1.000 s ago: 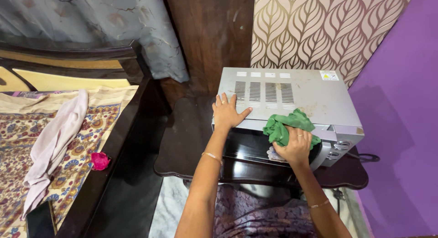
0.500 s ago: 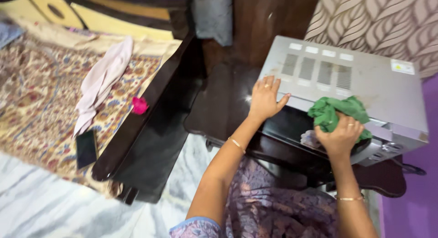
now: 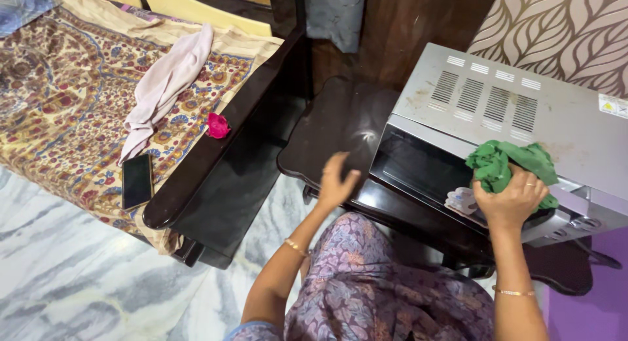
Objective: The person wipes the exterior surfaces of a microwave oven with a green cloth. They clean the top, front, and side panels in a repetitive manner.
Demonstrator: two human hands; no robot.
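A silver microwave oven (image 3: 510, 119) with a dark glass door stands on a dark wooden table (image 3: 333, 128). My right hand (image 3: 512, 198) presses a bunched green cloth (image 3: 507, 163) against the top front edge of the microwave, near its door and control knobs. My left hand (image 3: 335, 181) hovers in the air just left of the microwave, over the table's front edge, fingers spread and holding nothing.
A bed with a dark wooden frame (image 3: 216, 151) and a patterned floral sheet (image 3: 72, 99) is on the left. On it lie a pale pink cloth (image 3: 163, 86), a black phone (image 3: 137, 179) and a small pink item (image 3: 217, 126). Marble floor (image 3: 78, 282) below.
My left hand has lifted off the microwave's top and moved down and left, off the appliance. The view has swung left toward the bed. My right hand stays on the green cloth.
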